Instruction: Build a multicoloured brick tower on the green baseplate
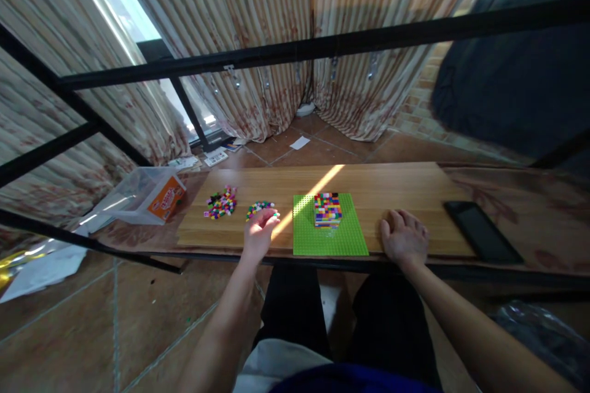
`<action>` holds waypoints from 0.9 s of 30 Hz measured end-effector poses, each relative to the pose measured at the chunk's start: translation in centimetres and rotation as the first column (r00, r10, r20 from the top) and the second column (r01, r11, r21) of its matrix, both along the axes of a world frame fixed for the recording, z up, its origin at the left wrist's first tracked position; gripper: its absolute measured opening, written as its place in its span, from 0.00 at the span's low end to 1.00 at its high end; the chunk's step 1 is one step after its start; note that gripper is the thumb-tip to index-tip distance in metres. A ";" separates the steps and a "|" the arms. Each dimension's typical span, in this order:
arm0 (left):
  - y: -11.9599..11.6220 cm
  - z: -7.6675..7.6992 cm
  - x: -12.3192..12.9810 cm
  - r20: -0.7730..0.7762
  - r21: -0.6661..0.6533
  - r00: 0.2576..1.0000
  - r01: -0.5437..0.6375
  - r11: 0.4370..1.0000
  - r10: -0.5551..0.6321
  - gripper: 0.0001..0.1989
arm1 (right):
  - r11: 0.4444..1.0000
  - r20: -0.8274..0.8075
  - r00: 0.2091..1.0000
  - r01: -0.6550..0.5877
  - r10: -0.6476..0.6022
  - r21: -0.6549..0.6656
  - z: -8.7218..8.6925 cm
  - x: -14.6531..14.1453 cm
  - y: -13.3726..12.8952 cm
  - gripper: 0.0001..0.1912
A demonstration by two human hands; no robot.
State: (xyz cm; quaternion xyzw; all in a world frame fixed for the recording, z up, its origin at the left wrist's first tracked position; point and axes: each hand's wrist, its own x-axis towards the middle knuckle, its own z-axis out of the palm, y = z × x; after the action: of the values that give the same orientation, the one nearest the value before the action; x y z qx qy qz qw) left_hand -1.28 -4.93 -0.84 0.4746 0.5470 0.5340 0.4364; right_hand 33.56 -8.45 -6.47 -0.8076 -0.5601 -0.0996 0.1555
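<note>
My left hand (259, 230) is at the near side of a small pile of building bricks (259, 206). Its thumb and fingers are pinched together, with a small whitish building brick (277, 215) showing at the fingertips. To its right lies a green studded baseplate (306, 242), which carries a multicoloured block of stacked bricks (327, 209). My right hand (404, 236) rests on the board to the right of the baseplate, its fingers loosely stretched and holding nothing.
A second, larger brick pile (221, 202) lies at the left of the wooden board (391, 187). Beyond it is a clear plastic box (150, 196) with an orange label. A dark phone or tablet (482, 230) lies at the right. A black metal rail (286, 52) crosses behind.
</note>
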 end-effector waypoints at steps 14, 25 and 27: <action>2.7 1.4 5.7 -0.024 0.120 0.986 0.166 0.979 -0.164 0.11 | 1.000 -0.008 1.000 0.000 0.000 0.030 0.4 -0.5 0.1 0.22; 6.8 1.6 7.6 -0.275 0.142 0.946 0.217 0.966 -0.172 0.09 | 0.999 -0.028 1.000 -0.003 0.004 0.035 0.5 -0.5 0.0 0.22; 7.3 1.4 7.7 -0.273 0.140 0.943 0.232 0.963 -0.188 0.08 | 0.999 -0.031 1.000 -0.002 0.003 0.037 0.5 -0.5 0.0 0.22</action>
State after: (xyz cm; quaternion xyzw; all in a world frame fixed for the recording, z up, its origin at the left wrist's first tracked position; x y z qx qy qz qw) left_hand 6.41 2.35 0.52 0.6312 0.4975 0.4627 0.3741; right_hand 33.03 -8.41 -5.99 -0.8054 -0.5566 -0.0972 0.1792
